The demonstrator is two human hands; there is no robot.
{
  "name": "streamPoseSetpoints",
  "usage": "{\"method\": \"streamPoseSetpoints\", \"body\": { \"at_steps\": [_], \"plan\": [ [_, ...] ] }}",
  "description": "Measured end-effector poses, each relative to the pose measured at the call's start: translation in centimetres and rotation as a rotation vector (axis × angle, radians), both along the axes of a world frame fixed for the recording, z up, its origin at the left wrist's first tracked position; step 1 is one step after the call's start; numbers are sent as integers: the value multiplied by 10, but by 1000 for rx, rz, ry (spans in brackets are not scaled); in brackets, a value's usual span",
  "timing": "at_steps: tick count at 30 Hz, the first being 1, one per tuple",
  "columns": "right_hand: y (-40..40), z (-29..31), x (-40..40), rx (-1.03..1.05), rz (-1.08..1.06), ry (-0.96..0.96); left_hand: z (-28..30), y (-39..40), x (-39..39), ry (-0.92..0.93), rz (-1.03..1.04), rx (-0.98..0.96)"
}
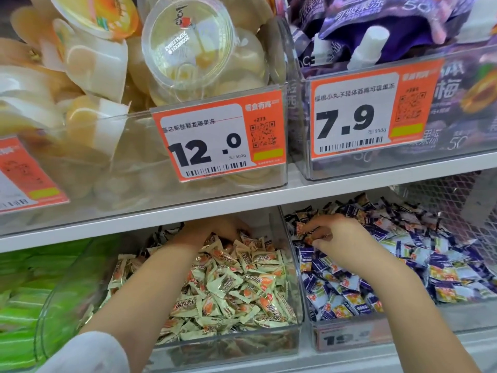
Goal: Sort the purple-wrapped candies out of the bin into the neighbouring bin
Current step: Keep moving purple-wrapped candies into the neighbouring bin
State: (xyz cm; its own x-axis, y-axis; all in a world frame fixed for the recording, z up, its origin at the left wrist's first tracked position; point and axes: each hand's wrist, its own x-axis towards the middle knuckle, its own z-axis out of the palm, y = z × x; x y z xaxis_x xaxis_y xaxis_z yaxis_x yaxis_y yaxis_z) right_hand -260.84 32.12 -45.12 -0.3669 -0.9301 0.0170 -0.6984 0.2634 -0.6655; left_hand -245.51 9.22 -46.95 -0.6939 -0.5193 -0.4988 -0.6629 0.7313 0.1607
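Two clear plastic bins sit side by side on the lower white shelf. The left clear bin point(294, 329) is heaped with cream-and-orange wrapped candies point(231, 286); the right clear bin point(312, 332) holds a pile of purple-and-white wrapped candies point(349, 289) that spreads from its front wall to the back.

The left hand point(215, 232) reaches deep into the rear of the left bin, just under the edge of the white shelf board point(349, 184). Its fingers dip down among the cream wrappers at the back of the heap and are mostly hidden by them and by the shadow, so whether they are pinching anything cannot be told. No purple wrapper is plainly visible at that hand.

The right hand point(333, 235) hovers over the back left part of the right bin, knuckles up, fingers curled toward the thumb. The fingertips point(309, 228) pinch a small orange-and-dark wrapped candy point(302, 229), with another orange wrapper just below it near the thumb. The purple-wrapped candies lie directly beneath and around this hand, touching its underside, and fill the bin to its right.

On the shelf above stand a clear bin of pale yellow jelly cups point(188, 41) with an orange price tag reading 12.0 point(220, 141), and a clear bin of purple spouted pouches point(376, 36) tagged 7.9 point(373, 109). Green packets point(24, 292) lie at the far left of the lower shelf
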Motion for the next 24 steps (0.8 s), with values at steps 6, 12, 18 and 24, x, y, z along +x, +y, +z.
{"method": "streamPoseSetpoints", "body": {
  "at_steps": [6, 12, 18, 24],
  "plan": [
    [3, 1, -2, -14, 5, 0, 15, 14, 25, 300, 84, 107],
    [6, 6, 4, -63, 19, -7, 33, 45, 48, 485, 68, 22],
    [12, 22, 21, -250, 20, -98, 52, 97, 67, 693, 201, 160],
    [30, 37, 56, -458, 153, -174, 66, 136, 72, 756, 282, 427]
  ]
}}
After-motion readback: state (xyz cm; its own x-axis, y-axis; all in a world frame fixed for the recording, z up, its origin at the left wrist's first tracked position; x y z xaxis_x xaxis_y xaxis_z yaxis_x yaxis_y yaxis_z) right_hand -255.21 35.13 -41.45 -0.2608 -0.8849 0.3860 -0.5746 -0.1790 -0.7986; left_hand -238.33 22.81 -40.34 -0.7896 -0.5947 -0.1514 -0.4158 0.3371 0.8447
